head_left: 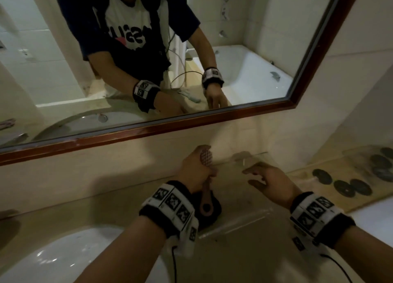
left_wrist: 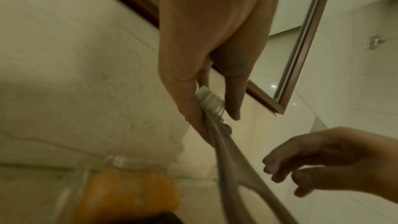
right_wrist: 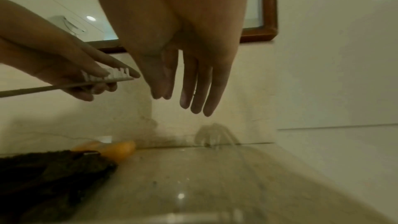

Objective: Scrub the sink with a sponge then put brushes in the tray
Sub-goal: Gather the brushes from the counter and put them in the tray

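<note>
Left hand (head_left: 194, 172) is gripping a brush (head_left: 205, 182) at frame centre, its fingers hiding the handle's middle. Right hand (head_left: 271, 181) is hovering slack-fingered over the clear tray (head_left: 244, 218), whose edges are hard to trace.

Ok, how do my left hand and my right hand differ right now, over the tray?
The left hand grips a brush near its bristled head; the right hand holds nothing. The left hand's fingers are curled round the brush, while the right hand's fingers are nearly straight and spread. Both hover above the clear tray and wear marker-patterned wristbands.
</note>
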Tool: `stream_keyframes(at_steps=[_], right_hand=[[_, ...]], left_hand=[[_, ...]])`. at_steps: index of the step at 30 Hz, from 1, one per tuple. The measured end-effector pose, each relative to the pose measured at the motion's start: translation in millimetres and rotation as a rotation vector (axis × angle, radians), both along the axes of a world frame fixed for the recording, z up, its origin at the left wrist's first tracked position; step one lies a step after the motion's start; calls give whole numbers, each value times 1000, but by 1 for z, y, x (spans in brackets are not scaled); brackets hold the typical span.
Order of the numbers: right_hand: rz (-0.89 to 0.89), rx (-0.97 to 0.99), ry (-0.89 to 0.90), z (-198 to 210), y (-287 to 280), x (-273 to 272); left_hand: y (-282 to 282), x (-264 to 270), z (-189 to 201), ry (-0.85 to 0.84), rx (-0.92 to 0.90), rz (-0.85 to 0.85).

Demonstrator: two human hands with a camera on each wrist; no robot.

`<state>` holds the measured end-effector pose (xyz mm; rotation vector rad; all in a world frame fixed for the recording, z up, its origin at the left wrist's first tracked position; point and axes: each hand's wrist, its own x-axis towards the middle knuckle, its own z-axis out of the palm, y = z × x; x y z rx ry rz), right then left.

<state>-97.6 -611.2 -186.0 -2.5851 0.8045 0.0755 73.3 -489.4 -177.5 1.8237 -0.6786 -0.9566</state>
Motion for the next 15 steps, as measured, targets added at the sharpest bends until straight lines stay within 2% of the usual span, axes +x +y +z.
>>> stream_keyframes(at_steps=[2, 8, 15], right_hand=[[-37, -14, 94, -6, -5, -20], [-9, -25, 244, -29, -6, -59], [46, -47, 288, -32, -7, -64]], left_hand=[[-24, -14, -8, 22, 22, -15], [-59, -27, -36, -143, 196, -8], [-58, -31, -60, -463, 274, -115]])
